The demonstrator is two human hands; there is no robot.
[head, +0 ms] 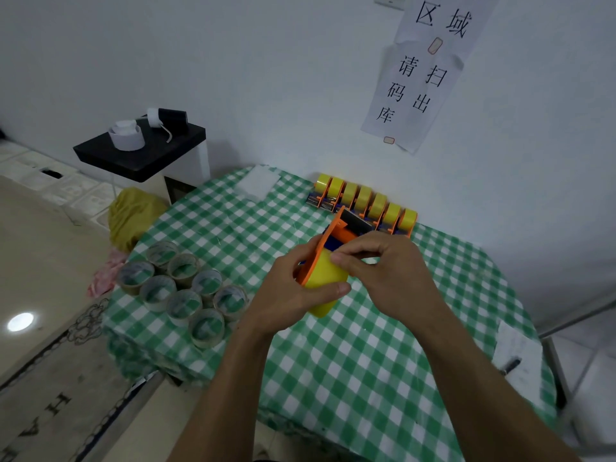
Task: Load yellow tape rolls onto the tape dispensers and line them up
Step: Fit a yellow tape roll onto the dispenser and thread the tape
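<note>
seven dispensers (319, 201) hold rolls (378, 203) | left hand (286, 295) grips yellow roll (325, 278)

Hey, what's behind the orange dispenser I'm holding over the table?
A row of loaded dispensers carrying seven yellow rolls, standing on the checked tablecloth against the wall. The held dispenser covers the lower fronts of the middle ones, so those cannot be seen.

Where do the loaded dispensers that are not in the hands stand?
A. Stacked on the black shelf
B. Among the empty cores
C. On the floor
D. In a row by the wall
D: the dispensers stand side by side at the far edge of the table, by the wall; the left hand and right hand grip the held dispenser and its roll.
</note>
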